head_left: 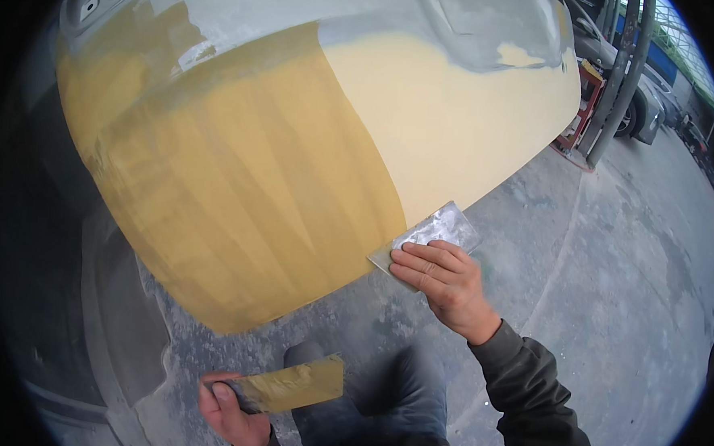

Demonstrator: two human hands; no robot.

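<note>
A large curved car panel (247, 161) fills the upper middle, grey at the top, with a darker mustard-yellow coating on the left and a pale cream coating (459, 115) on the right. My right hand (439, 280) grips a flat metallic spreader (450, 224) at the panel's lower edge, near where the two yellows meet, fingers pressed on its face. Below the panel, my left hand (230, 414) holds another flat spreader (308, 378), coated with yellow paste, by one end, thumb on top.
Grey metal posts (626, 92) and a red rack (577, 113) stand at the back right, with a parked car (649, 109) behind them. The stained concrete floor (589, 259) shows around the panel. A dark form (48, 271) lies at the left. My legs (412, 395) are below.
</note>
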